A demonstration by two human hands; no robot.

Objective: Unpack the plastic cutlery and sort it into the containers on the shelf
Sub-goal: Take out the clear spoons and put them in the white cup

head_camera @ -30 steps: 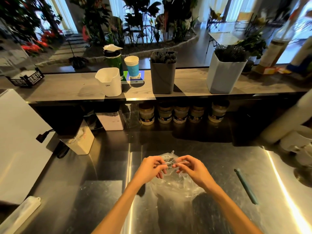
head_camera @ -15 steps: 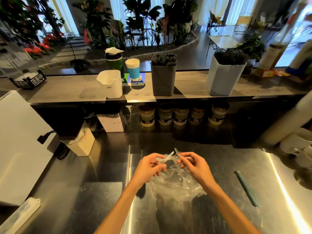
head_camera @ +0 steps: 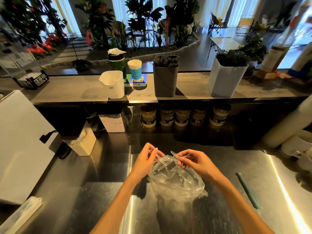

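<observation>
Two clear plastic pieces are coming out of the bag (head_camera: 177, 181), one in each of my hands. My left hand (head_camera: 146, 162) pinches one transparent utensil (head_camera: 158, 157) by its upper end, fingers curled round it; my right hand (head_camera: 194, 162) pinches a second clear utensil (head_camera: 174, 154) the same way. Both pieces cross just above the bag's open mouth, their lower ends inside the crumpled film, which sits on the steel counter (head_camera: 84, 191). I cannot tell whether they are forks, spoons or knives; they are too transparent.

To do this step well, I judge I should draw each piece straight up along its own length so the film does not snag, and keep the bag from lifting off the counter. Then I need to read each type before reaching for the shelf (head_camera: 67, 92), where the white container (head_camera: 114, 86), dark grey container (head_camera: 165, 81) and pale container (head_camera: 224, 80) stand well apart.
</observation>
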